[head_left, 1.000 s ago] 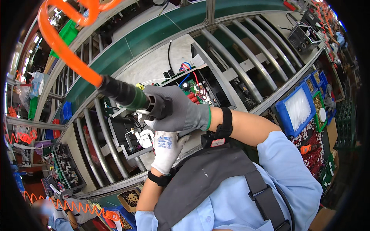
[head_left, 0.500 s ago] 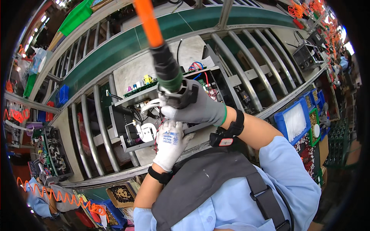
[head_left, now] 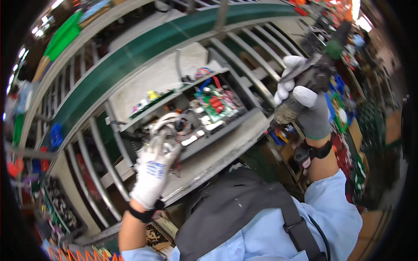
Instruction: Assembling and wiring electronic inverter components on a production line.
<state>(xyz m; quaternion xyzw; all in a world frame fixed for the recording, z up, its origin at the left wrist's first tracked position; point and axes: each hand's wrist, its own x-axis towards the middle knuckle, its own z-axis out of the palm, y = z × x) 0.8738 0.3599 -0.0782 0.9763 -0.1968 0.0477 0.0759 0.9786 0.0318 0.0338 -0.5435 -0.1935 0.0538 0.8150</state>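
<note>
My right hand (head_left: 309,98), in a grey and white glove, is wrapped round a dark power screwdriver (head_left: 287,111). Its tip points down and left, and it is held to the right of an open metal chassis (head_left: 222,128). My left hand (head_left: 152,169), gloved in white, reaches to the left part of the chassis. Its fingers lie against a bundle of pale wires (head_left: 167,119); they are smeared by motion, so their grip is unclear. Inside the chassis sits a green circuit board (head_left: 224,98) with red parts.
The chassis stands on a pale board (head_left: 152,80) over metal rollers (head_left: 104,156). Beyond runs a green strip (head_left: 126,58). Parts bins, among them a green-rimmed tray (head_left: 344,113), line the right side. Another chassis with parts (head_left: 61,204) is at the left.
My right hand has swung right with the screwdriver, away from over the chassis. My left hand has shifted left and up onto the wires. The view has turned, uncovering the circuit board.
</note>
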